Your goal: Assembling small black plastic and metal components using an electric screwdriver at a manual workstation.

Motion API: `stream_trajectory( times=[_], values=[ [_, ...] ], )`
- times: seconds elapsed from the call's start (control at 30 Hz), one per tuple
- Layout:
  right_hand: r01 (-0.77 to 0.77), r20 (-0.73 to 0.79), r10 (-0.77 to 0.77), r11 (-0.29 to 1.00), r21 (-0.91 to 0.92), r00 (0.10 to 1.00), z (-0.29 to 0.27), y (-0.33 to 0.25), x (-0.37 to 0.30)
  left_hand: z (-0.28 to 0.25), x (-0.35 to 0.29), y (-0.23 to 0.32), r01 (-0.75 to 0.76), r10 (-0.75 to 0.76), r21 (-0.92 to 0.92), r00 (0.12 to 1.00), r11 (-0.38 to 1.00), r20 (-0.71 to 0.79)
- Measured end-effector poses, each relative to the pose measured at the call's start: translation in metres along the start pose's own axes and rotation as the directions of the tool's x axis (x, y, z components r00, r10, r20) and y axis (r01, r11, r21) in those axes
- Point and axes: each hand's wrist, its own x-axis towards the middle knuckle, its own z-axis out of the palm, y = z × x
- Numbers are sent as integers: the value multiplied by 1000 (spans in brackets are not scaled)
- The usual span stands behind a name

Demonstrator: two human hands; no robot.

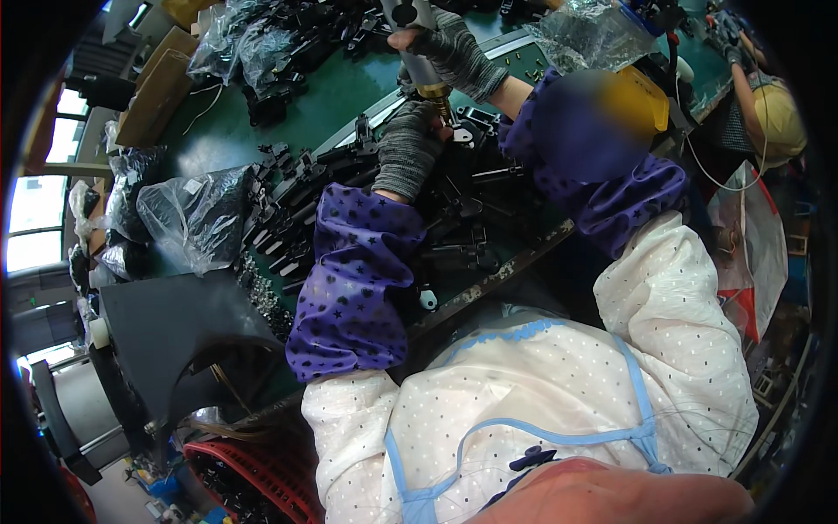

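My right hand [463, 59], in a grey knitted fingerless glove, is wrapped round a silver cylindrical power screwdriver [422, 72]. The tool stands nearly upright, its brass-coloured nose pointing down at the bench. Just below, my left hand [408, 150], gloved alike, is closed beside that nose. Its thumb and fingertips pinch a small black part with a shiny metal tab [463, 136]. Much of this part is hidden by the fingers and the tool. Black metal fittings [301, 196] lie heaped around and under the left hand.
Clear plastic bags [196, 214] lie at the left of the green bench [349, 74]. Small brass screws [524, 61] lie beyond my right hand. A red basket [257, 476] stands below the bench at lower left. Another person [768, 118] works at the far right.
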Motion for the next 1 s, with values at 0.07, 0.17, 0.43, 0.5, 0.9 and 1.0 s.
stream_trajectory(
  times=[0.07,0.17,0.43,0.5,0.9,1.0],
  values=[
    [57,7,-57,997,-51,998,1,-3,-2,-2,-1,2,5,-6,25,1000,1000,18],
    [69,4,-69,997,-43,998,3,-9,-5,-3,-1,4,11,-11,3,1000,1000,18],
    [91,-5,-93,978,-186,996,-2,-7,-6,-4,-1,5,76,-78,38,994,996,72],
    [105,93,-76,925,-364,993,-5,-4,-3,-5,-1,5,84,-88,45,993,995,76],
    [-115,14,117,987,-109,993,6,-33,-17,-31,4,6,-104,49,-282,980,954,-195],
    [-92,42,102,976,-197,994,6,-30,-15,-73,21,28,-293,102,-302,849,907,-519]
  ],
)
